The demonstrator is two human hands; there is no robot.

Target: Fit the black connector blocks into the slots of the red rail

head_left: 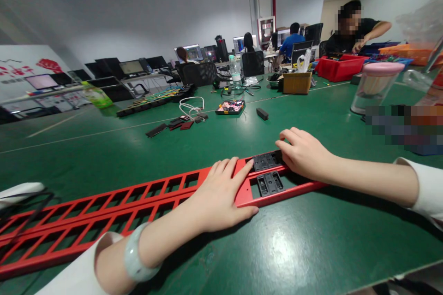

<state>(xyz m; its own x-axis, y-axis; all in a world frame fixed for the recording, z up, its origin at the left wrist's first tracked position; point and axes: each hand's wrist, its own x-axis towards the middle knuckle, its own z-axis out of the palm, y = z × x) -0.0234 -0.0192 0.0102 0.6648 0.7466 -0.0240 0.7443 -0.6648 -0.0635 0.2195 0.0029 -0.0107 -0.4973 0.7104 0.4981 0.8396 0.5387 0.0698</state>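
A long red slotted frame [221, 179] lies slantwise across the green table, with two rows of rectangular openings. My left hand [221, 196] rests flat on it with the fingers spread, one fingertip at the edge of a black plastic piece [264, 162] in the far row. A second black plastic piece [270, 184] sits in the near row, right of that hand. Over the frame's right end is my right hand [304, 153], its fingers curled together beside the far black piece. Whatever those fingers hold, if anything, is hidden.
Beyond the frame lie a small black block [262, 114], a shallow box of small parts [230, 107] and dark strips [180, 123]. A pink-lidded cup [375, 87] stands at right, before a red bin [339, 68] and a co-worker [353, 32]. A cable [38, 212] crosses the frame's left end.
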